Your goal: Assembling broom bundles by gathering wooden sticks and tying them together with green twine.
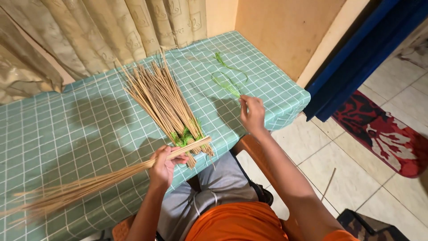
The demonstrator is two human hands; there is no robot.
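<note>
On the table (pixel 67 129), left hand (pixel 162 165) grips sticks (pixel 89 183), ends blurred; right hand (pixel 252 114) pinches green string (pixel 227 82).

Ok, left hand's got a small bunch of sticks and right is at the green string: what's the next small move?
Probably draw the green string toward the small stick bundle. The right hand pinches its near end while the rest lies loose on the checked tablecloth, and the left hand grips that bundle beside the tied stick bundle.

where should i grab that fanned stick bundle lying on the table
Grip the stick bundle at its bound near end, beside the green tie, coming from the table's near edge. There the sticks pinch into a narrow neck; the far ends fan out too wide to hold. The left hand already sits close by.
</note>
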